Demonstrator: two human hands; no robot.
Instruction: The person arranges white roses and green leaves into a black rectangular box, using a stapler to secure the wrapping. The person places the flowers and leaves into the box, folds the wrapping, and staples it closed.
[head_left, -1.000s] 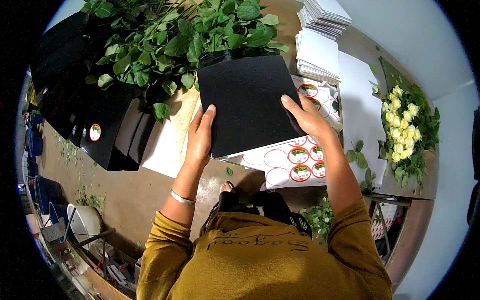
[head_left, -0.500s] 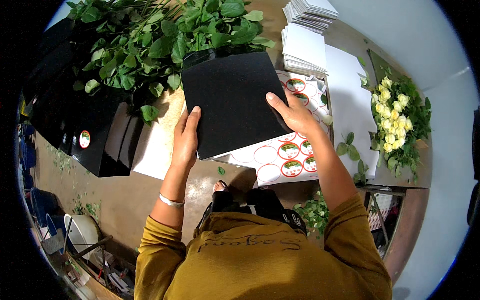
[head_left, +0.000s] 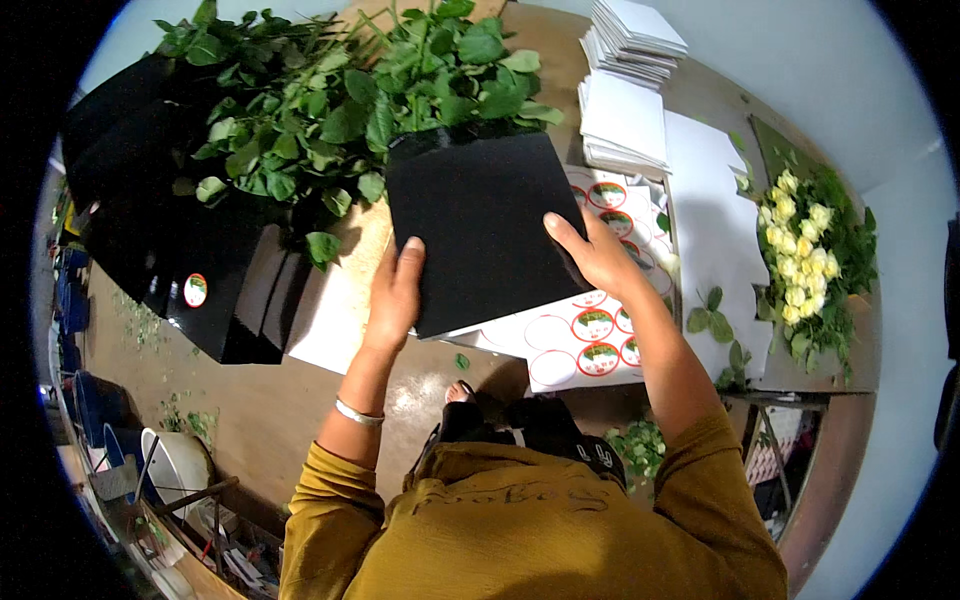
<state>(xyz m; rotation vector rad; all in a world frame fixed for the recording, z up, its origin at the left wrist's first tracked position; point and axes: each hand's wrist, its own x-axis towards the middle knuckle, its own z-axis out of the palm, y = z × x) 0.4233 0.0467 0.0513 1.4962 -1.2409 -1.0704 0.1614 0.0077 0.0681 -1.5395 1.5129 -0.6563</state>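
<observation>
Between my hands is a flat, square black wrapper (head_left: 485,225) with a glossy surface. Leafy green stems (head_left: 430,85) show just beyond its far edge; whether they run inside it is hidden. My left hand (head_left: 397,298) grips the wrapper's near left side, thumb on top and fingers underneath. On the right side, my right hand (head_left: 598,255) holds it the same way, its fingers mostly hidden beneath. A thin white edge shows under the wrapper. Sheets of round stickers (head_left: 552,368) with red rims lie below it to the right.
Black-wrapped bunches (head_left: 150,265), one bearing a round sticker (head_left: 195,290), lie left. White cards (head_left: 622,115) are stacked at the back right. Beyond a white sheet (head_left: 715,190) rests a bunch of pale yellow roses (head_left: 800,250). Buckets (head_left: 178,465) stand on the floor at lower left.
The view has shifted slightly, so the scene sits a little lower and farther right. Both hands keep their hold on the black wrapper.
</observation>
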